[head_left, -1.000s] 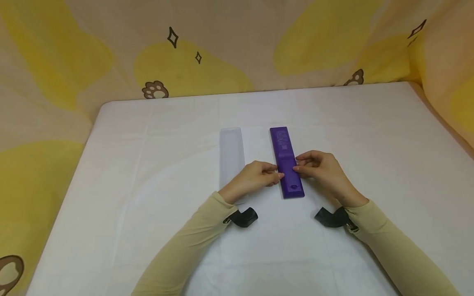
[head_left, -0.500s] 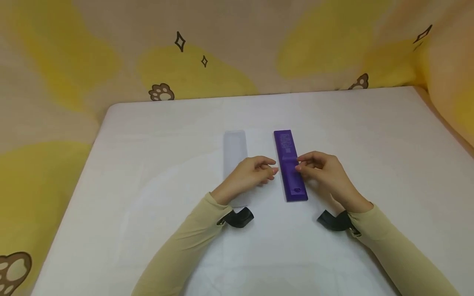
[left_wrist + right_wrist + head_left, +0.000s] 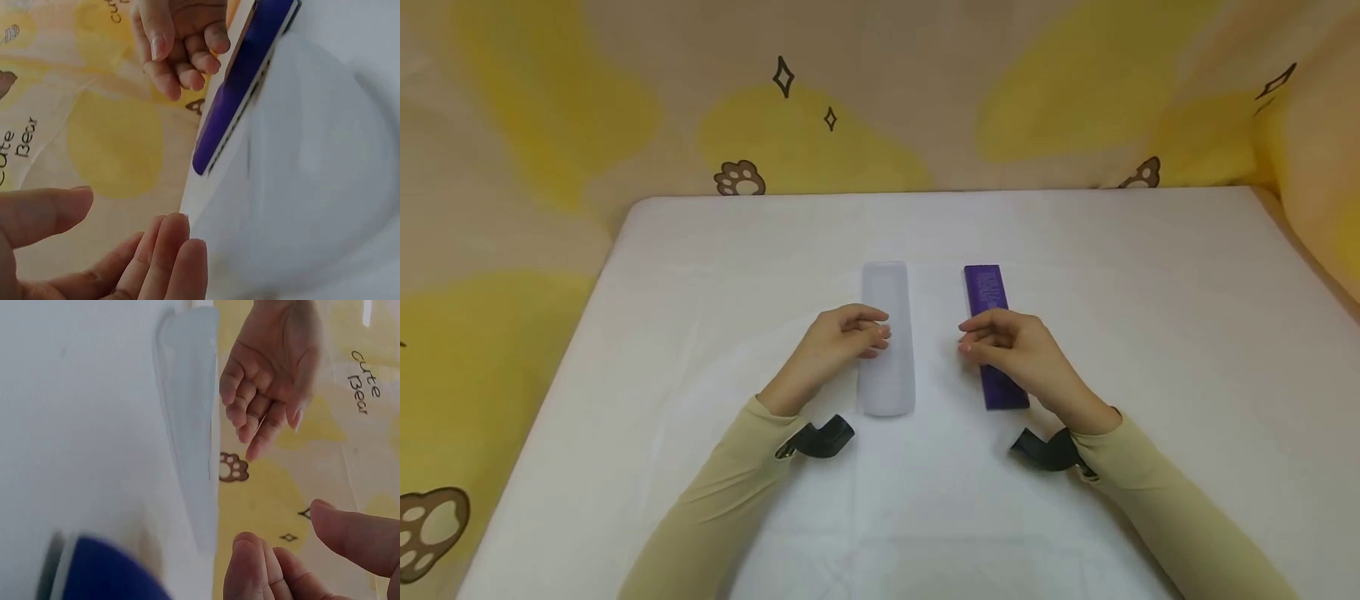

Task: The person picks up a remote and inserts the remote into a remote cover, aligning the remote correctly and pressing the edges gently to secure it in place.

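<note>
A purple remote control (image 3: 989,287) lies on the white table with its back up, its lettering toward the far end. To its left is a long, shallow translucent cover (image 3: 889,385) with rounded corners. My left hand (image 3: 841,340) hovers at the cover's left side, fingertips overlapping it in the head view; the left wrist view shows relaxed fingers (image 3: 172,250) with nothing between them. My right hand (image 3: 1017,348) hangs over the remote and hides its middle. Thumb and fingers (image 3: 247,569) stand apart and hold nothing in the right wrist view.
The white tabletop (image 3: 737,275) stretches out around both things. A yellow and cream curtain (image 3: 880,100) with paw prints hangs behind the table's far edge and along its sides. Black camera mounts (image 3: 826,437) sit at both wrists.
My left hand has let go of the remote and moved left to the cover. My right hand has come off the remote's right edge and shifted left above it.
</note>
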Motion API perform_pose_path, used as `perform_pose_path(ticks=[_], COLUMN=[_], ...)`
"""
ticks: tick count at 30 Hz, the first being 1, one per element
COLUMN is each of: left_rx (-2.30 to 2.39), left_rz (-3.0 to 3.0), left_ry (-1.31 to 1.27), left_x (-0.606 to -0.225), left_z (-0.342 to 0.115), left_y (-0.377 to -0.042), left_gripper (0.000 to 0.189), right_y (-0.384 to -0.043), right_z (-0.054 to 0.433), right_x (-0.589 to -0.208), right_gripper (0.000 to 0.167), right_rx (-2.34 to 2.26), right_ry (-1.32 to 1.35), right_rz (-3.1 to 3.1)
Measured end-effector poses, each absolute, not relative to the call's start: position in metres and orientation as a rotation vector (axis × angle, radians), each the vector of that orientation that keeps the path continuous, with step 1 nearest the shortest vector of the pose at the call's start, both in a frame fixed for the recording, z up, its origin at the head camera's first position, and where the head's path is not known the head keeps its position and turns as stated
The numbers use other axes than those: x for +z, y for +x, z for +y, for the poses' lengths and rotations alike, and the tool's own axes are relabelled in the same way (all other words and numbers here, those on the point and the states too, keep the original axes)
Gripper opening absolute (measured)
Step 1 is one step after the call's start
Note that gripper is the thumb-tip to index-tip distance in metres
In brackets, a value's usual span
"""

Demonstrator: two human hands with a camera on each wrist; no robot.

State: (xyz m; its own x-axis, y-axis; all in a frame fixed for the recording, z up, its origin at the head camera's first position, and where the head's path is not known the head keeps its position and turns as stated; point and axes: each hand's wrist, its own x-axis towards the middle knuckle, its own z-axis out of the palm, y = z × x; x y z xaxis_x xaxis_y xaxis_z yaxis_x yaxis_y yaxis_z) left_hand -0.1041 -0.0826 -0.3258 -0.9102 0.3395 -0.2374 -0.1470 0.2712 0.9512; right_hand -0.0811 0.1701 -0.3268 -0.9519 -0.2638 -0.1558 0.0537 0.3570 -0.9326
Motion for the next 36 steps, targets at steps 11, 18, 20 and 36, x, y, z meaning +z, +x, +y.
perform_pose_path(ticks=[11, 18, 20, 36], left_rx=[1.719, 1.763, 1.777, 1.777], left_rz=[2.163, 2.052, 2.014, 1.987], left_ry=[-0.018, -0.034, -0.040, -0.010], left_x=[-0.341, -0.349, -0.351, -0.358], left_z=[-0.113, -0.111, -0.110, -0.097], left_y=[-0.102, -0.102, -0.101, -0.094], left_gripper=[0.030, 0.031, 0.031, 0.040], right_y=[-0.083, -0.084, -0.084, -0.084], right_z=[0.134, 0.122, 0.121, 0.123], right_x=[-0.336, -0.340, -0.342, -0.352], right_gripper=[0.028, 0.031, 0.032, 0.036], right_rx=[-1.516, -1.441, -1.431, -1.757], right_ry=[-0.217, -0.168, -0.164, -0.092], right_rz=[2.350, 2.350, 2.348, 2.046])
